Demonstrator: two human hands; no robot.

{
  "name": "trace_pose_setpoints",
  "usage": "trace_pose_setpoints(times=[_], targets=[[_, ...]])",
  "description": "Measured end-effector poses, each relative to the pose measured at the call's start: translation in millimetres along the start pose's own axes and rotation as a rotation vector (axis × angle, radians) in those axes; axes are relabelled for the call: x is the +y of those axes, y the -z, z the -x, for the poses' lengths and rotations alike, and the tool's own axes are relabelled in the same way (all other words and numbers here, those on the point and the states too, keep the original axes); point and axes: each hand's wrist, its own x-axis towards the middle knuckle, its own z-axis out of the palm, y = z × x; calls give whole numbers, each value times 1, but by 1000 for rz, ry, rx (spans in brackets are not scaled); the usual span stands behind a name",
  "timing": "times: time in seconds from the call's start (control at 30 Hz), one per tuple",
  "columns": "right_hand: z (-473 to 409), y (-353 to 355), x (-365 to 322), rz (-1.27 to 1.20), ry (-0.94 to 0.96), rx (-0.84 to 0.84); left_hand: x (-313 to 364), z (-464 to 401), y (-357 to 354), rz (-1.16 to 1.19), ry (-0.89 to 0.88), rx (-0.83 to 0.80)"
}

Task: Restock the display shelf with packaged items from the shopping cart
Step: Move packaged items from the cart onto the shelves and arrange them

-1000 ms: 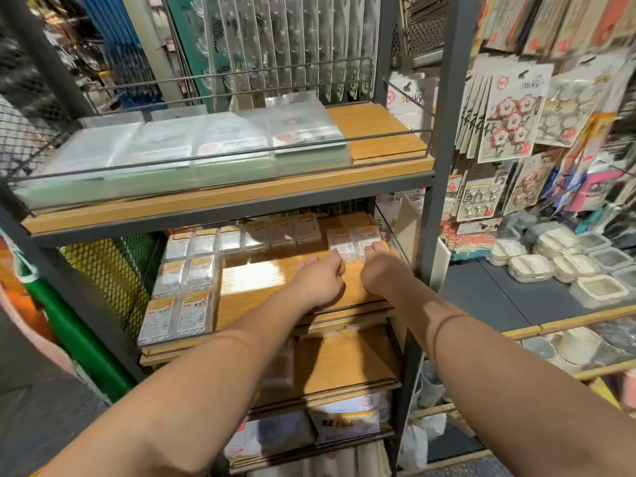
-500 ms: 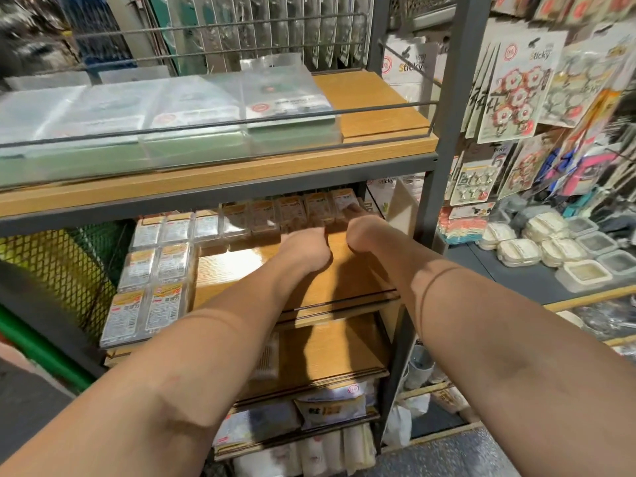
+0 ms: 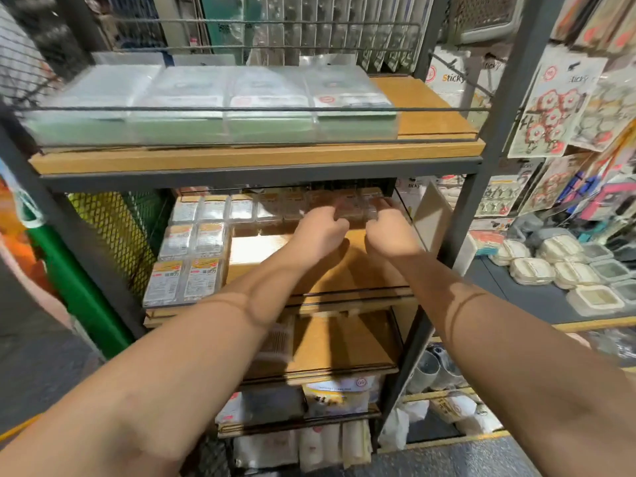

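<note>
Fingers (image 3: 339,220) curled on both sides, deep at the back of the middle shelf (image 3: 361,270). Left hand (image 3: 320,232) and right hand (image 3: 387,228) side by side, knuckles bent against the rear row of small packets (image 3: 330,201); blurred there, so possibly pinching packets, possibly only nudging them, can't tell. More packets (image 3: 182,282) stacked along the left edge. Looks like the squaring-up step: seating stock against the back. Next up: pulling back and filling the bare wood in front. No cart in view.
</note>
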Motion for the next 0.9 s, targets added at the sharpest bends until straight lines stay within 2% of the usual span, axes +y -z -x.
trace_pose_setpoints(times=[0.1,0.2,0.37,0.57,0.67,0.8,0.9], targets=[[51,-18,-22,-157,76,-1,-30,49,23,315,-53,95],[116,-48,-44,-365,144,-110,-82,102,34,648,114,130],[202,-116,-92,-408,136,-333,-176,198,58,879,232,225],[286,-224,-136,-276,151,-601,-295,299,89,865,482,399],[340,-286,-166,-163,232,-778,-376,365,104,860,721,489],[377,-332,-173,-10,309,-952,-444,415,101,891,972,481],[402,-372,-180,75,212,-1047,-496,456,90,1012,1182,462]])
